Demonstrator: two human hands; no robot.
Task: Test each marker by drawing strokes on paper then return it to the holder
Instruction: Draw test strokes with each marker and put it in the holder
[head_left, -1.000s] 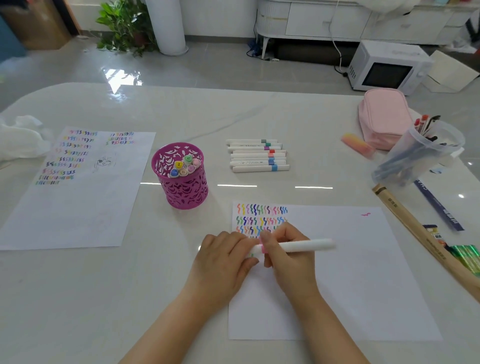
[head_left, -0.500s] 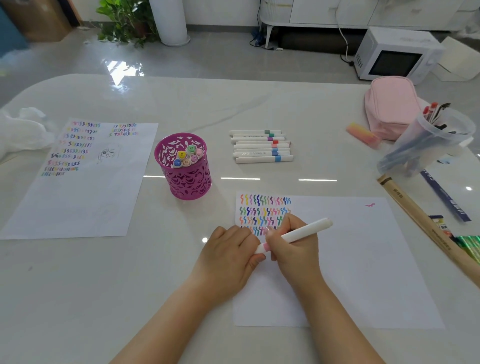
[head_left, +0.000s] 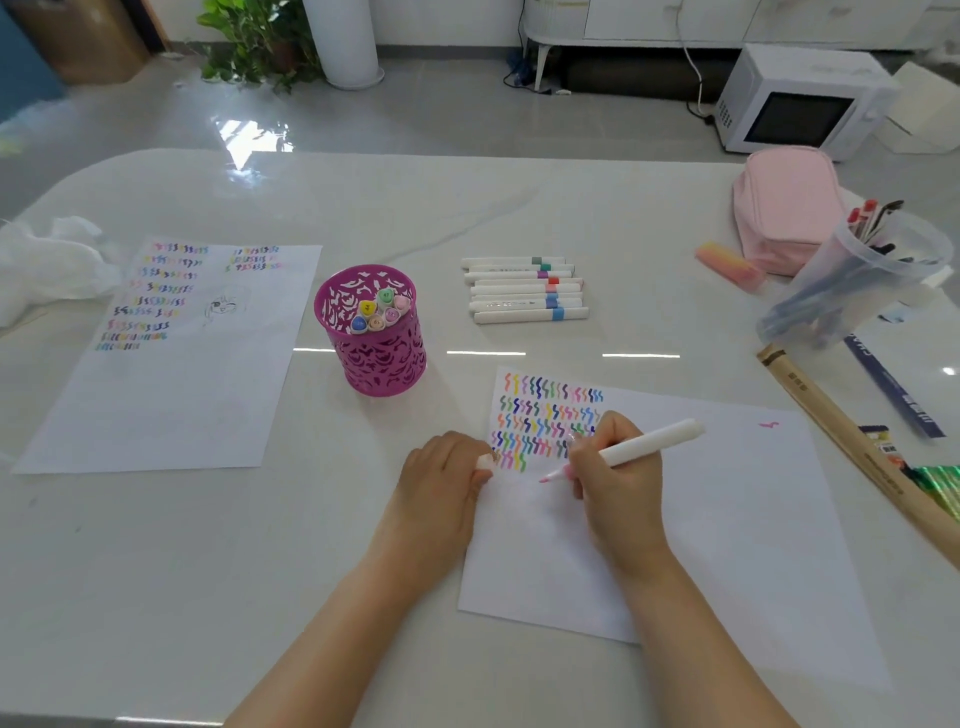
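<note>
My right hand (head_left: 615, 475) grips a white marker (head_left: 649, 444) with a pink tip, uncapped, its tip resting on the white paper (head_left: 727, 519) just below rows of coloured squiggles (head_left: 545, 415). At the paper's left edge my left hand (head_left: 441, 480) is curled around the marker's small white cap (head_left: 485, 461). A magenta cut-out holder (head_left: 371, 332) stands to the upper left with several capped markers inside. A row of several white markers (head_left: 524, 290) lies on the table behind the paper.
A second sheet with squiggles (head_left: 166, 353) lies at the left, crumpled tissue (head_left: 47, 265) beyond it. At the right are a pink pouch (head_left: 784, 208), a pink eraser (head_left: 727, 267), a tipped clear cup of pens (head_left: 852, 275), a brown paper tube (head_left: 852, 441) and a blue ruler (head_left: 893, 392).
The cap has come off: my hands moved apart, the left keeping the cap, the right swinging the marker from level to a writing tilt with its tip on the paper.
</note>
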